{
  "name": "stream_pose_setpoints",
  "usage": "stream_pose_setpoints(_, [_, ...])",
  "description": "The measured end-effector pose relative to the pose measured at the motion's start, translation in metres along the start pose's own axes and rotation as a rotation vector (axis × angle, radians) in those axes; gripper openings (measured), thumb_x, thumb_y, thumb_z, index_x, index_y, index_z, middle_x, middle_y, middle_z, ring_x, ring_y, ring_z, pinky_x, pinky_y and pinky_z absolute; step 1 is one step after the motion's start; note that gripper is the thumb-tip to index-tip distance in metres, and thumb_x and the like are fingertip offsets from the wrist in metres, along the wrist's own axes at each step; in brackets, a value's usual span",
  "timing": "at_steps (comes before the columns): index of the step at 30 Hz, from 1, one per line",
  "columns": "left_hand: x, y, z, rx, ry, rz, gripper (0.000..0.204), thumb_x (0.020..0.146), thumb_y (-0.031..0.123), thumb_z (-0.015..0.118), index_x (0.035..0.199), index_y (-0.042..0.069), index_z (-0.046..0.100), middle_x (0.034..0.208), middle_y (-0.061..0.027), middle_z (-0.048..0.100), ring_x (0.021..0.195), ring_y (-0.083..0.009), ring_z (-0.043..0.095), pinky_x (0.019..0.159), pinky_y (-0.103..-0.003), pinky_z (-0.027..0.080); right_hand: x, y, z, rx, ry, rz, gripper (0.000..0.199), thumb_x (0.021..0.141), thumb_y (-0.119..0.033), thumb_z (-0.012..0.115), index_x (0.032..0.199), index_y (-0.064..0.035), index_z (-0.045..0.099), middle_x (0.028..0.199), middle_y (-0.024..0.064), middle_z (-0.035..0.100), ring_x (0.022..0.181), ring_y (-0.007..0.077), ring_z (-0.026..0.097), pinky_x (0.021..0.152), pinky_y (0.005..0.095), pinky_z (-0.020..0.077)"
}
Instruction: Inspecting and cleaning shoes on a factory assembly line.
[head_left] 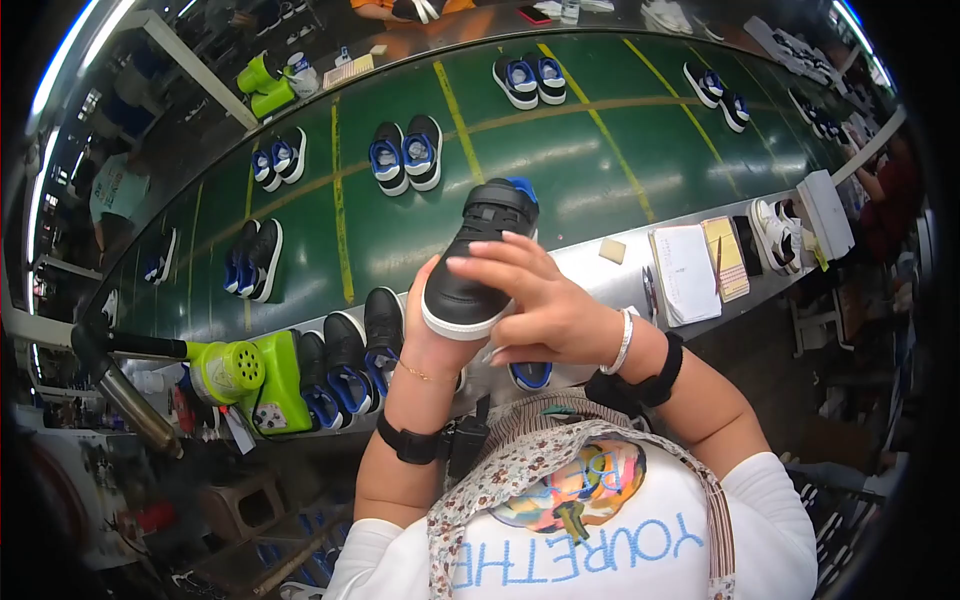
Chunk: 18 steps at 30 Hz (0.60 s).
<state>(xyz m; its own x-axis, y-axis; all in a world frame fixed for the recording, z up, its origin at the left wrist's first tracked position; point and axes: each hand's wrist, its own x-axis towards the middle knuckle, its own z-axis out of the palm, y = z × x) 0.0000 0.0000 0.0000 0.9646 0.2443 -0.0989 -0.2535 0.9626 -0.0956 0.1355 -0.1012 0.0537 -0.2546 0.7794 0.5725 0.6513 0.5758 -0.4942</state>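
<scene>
Head view: both hands' grip closed around black sneaker point(478, 255).

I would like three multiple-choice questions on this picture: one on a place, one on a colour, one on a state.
1. Where is the green heat gun?
A. left of the hands
B. right of the notebook
C. on the far belt edge

2. What colour is the conveyor belt?
A. red
B. green
C. white

3. How is the black shoe?
A. lying on the belt
B. held up in both hands
C. inside a box

Answers: 1 A, it sits at the lower left; 2 B, green with yellow lines; 3 B, left hand and right hand grip it.
</scene>
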Motion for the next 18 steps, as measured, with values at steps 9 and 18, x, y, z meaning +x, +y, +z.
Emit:
stream_pose_setpoints(9, [-0.004, -0.018, 0.003, 0.814, -0.044, 0.556, 0.065, 0.087, 0.058, 0.036, 0.128, 0.008, 0.038, 0.119, -0.0108, 0.048, 0.109, -0.0229, 0.049, 0.094, -0.037, 0.040, 0.014, -0.028, 0.031, 0.191, 0.462, 0.559, 0.023, 0.084, -0.023, 0.058, 0.087, -0.0012, 0.053, 0.118, 0.0209, 0.049, 0.104, 0.0331, 0.049, 0.089, 0.0376, 0.0372])
stream_pose_setpoints(18, [-0.008, 0.003, -0.011, 0.890, 0.040, 0.345, 0.060, 0.078, 0.053, 0.058, 0.109, 0.003, 0.047, 0.098, -0.0088, 0.058, 0.089, -0.0186, 0.059, 0.076, -0.030, 0.050, 0.011, -0.023, -0.012, 0.543, 0.450, 0.842, 0.028, 0.092, -0.025, 0.047, 0.094, 0.0009, 0.056, 0.082, 0.0018, 0.051, 0.074, 0.0076, 0.046, 0.067, 0.0227, 0.0393])
